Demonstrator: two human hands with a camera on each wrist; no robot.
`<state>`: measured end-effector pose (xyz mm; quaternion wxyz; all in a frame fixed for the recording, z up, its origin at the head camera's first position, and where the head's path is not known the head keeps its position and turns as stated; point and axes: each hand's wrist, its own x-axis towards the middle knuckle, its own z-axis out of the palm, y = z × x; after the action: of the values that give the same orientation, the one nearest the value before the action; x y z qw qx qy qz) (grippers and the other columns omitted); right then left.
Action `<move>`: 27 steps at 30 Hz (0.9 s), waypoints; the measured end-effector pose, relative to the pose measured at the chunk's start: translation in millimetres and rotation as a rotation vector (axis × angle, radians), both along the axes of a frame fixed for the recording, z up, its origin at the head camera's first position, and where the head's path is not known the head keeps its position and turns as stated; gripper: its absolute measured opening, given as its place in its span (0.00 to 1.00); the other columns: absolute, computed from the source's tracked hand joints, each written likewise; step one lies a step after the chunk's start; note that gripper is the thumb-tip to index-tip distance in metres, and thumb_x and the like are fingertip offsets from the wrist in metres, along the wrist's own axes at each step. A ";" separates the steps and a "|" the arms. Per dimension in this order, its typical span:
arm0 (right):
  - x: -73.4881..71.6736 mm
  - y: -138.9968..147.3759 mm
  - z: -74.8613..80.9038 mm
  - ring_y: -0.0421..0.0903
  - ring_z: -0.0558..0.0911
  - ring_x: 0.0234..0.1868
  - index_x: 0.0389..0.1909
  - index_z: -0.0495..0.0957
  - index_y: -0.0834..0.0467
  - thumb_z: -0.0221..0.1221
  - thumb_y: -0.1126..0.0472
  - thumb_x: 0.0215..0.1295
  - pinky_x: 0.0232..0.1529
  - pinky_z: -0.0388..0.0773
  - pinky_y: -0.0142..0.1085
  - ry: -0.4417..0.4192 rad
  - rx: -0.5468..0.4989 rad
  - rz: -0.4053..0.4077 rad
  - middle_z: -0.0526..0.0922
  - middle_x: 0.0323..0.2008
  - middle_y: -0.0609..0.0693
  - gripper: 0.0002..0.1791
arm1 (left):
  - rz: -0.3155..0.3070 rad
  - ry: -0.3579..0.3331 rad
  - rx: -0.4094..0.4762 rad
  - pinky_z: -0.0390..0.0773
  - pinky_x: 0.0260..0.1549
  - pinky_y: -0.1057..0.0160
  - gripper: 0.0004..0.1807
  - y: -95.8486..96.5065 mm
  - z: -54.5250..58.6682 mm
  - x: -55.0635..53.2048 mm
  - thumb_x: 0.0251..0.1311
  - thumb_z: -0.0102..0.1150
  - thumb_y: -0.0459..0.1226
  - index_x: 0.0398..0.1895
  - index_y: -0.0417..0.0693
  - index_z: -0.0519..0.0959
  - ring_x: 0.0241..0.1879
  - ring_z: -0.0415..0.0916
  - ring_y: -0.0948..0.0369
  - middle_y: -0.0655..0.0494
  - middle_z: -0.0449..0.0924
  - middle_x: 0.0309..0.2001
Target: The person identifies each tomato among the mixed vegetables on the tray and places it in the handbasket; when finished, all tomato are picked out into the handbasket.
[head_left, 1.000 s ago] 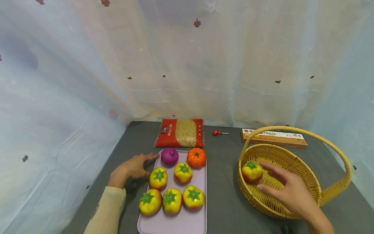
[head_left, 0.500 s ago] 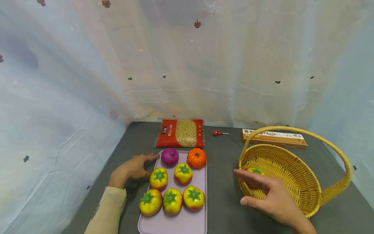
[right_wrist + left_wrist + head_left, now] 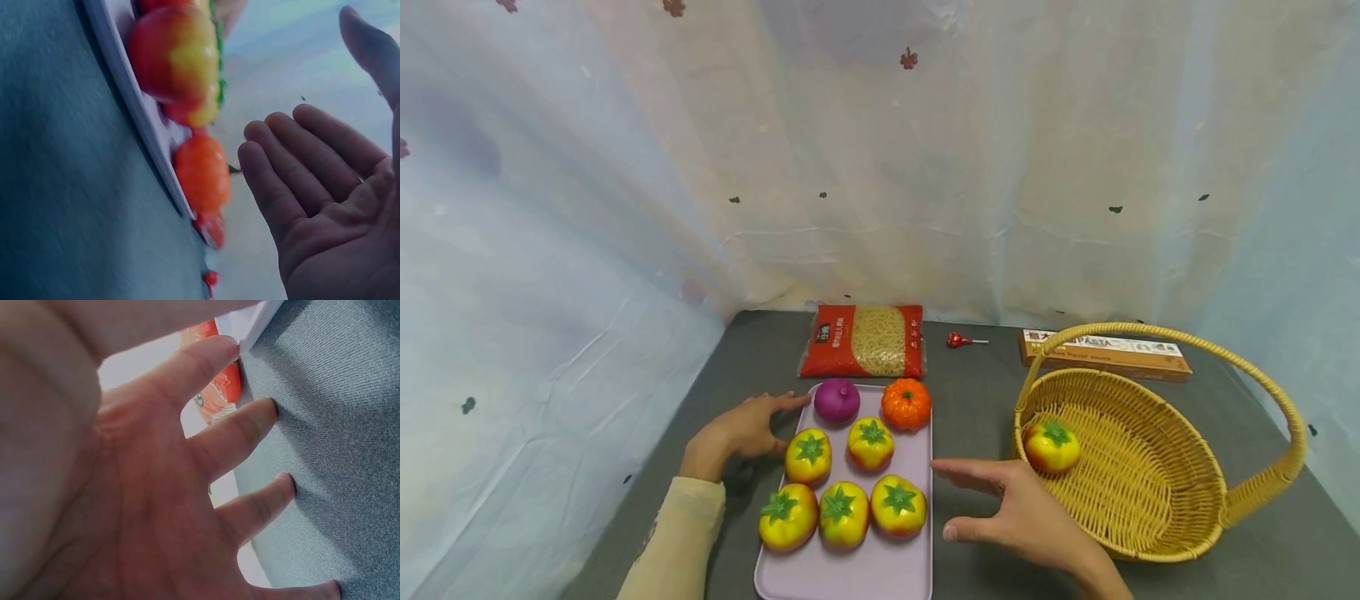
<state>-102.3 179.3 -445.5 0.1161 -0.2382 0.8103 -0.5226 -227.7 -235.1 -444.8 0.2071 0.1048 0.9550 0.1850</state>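
Note:
My left hand (image 3: 747, 429) rests at the left edge of the lilac tray (image 3: 880, 575), its fingers spread, with a fingertip at the tray's rim in the left wrist view. On the tray sit several yellow-red toy persimmons (image 3: 898, 507), a purple onion (image 3: 837, 401) and an orange pumpkin (image 3: 906, 405). My right hand (image 3: 1026, 517) holds nothing; its thumb and fingers stand apart between the tray and the wicker basket (image 3: 1180, 425). In the right wrist view its palm faces the tray's pumpkin (image 3: 203, 174). One persimmon (image 3: 1052, 446) lies inside the basket, at its left wall.
A red bag of pasta (image 3: 865, 342) lies behind the tray. To its right are a red lollipop (image 3: 957, 340) and a pasta box (image 3: 1105, 357), partly behind the basket's tall arched handle (image 3: 1247, 367). Pale curtains (image 3: 880, 167) enclose the grey table (image 3: 970, 400).
My right hand has drawn out of the basket and moved left to the tray's right edge, leaving the persimmon in the basket in plain sight. The left hand has stayed put.

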 end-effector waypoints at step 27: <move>-5.3 -40.4 -12.9 0.37 0.85 0.60 0.65 0.85 0.41 0.79 0.48 0.63 0.65 0.85 0.38 0.206 0.157 0.021 0.88 0.61 0.37 0.29 | 0.011 -0.008 -0.010 0.58 0.72 0.15 0.49 -0.3 -2.3 -1.7 0.59 0.81 0.44 0.83 0.74 0.69 0.84 0.53 0.29 0.46 0.62 0.86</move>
<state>-107.6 139.0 -458.4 0.0559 -0.2894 0.8538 -0.4292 -229.4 -235.4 -447.1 0.2102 0.0980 0.9556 0.1818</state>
